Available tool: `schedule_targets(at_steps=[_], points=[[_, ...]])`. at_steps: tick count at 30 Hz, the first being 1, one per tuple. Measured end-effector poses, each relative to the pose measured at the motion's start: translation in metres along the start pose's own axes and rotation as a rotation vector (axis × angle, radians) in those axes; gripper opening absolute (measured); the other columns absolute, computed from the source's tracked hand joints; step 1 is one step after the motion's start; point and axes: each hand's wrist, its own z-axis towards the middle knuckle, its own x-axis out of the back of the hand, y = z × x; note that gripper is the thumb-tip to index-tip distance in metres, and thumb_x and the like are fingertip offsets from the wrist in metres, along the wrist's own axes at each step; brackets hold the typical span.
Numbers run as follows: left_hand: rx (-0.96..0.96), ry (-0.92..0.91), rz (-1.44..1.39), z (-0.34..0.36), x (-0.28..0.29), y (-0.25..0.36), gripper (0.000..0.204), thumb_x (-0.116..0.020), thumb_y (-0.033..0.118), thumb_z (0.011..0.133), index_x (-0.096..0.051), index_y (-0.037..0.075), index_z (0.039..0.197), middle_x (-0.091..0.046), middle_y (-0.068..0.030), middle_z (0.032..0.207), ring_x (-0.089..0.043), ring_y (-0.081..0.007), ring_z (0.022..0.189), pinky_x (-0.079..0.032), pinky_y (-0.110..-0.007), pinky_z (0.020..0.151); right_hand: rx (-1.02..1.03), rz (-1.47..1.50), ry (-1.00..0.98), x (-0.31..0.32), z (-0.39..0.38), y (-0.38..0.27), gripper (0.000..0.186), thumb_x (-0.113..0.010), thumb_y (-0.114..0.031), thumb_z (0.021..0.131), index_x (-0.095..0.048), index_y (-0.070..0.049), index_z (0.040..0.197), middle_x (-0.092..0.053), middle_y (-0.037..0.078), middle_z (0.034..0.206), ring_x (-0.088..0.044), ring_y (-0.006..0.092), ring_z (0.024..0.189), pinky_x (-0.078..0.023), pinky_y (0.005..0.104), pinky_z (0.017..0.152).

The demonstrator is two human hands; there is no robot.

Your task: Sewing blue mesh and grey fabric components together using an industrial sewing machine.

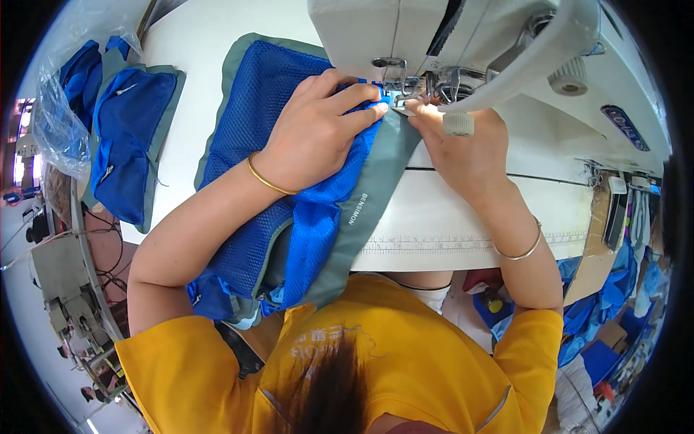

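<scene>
A blue mesh fabric piece (249, 94) with grey edging lies on the white sewing table and hangs over its near edge. My left hand (311, 134) rests on it with bent fingers, thumb and forefinger closed on the blue cloth just left of the presser foot (406, 88). A wide grey fabric band (383, 170) runs from the foot toward my body. At the band's far end, my right hand (470, 148) pinches the grey edge close to the needle area. Parts of the machine cover some of its fingertips.
The white sewing machine head (354, 32) overhangs both hands, with a knob (457, 124) above the right one. Another blue and grey piece (134, 137) lies at the left beside a clear plastic bag (61, 137). A ruler strip (477, 244) runs along the table's near edge.
</scene>
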Motion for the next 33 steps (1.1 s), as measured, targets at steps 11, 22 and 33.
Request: schedule_targets(at_steps=[11,22,33], points=[[0.023,-0.002,0.031,0.004,0.001,0.008,0.033,-0.067,0.001,0.077,-0.076,0.006,0.108,-0.067,-0.0052,0.118,-0.059,-0.0283,0.111,-0.048,-0.040,0.089,0.039,-0.081,0.078,0.009,0.006,-0.003,0.008,-0.069,-0.007,0.071,-0.070,-0.015,0.072,-0.064,-0.003,0.082,-0.063,0.0167,0.079,-0.054,0.0300,0.060],[0.072,-0.005,0.079,0.004,0.000,0.011,0.034,-0.067,0.002,0.076,-0.076,0.007,0.108,-0.067,-0.0051,0.119,-0.060,-0.0289,0.110,-0.049,-0.041,0.089,0.018,0.016,-0.104,0.031,0.004,-0.012,0.017,-0.077,-0.021,0.076,-0.072,-0.012,0.090,-0.065,0.001,0.093,-0.065,0.0217,0.080,-0.055,0.0346,0.064],[-0.021,-0.177,0.062,0.012,0.031,0.017,0.032,-0.073,0.011,0.076,-0.073,0.000,0.106,-0.069,-0.0101,0.115,-0.060,-0.0315,0.112,-0.046,-0.045,0.097,0.257,0.007,-0.355,0.037,-0.033,-0.034,0.034,-0.066,-0.016,0.087,-0.071,-0.004,0.118,-0.066,0.005,0.133,-0.065,0.0139,0.074,-0.056,0.0312,0.058]])
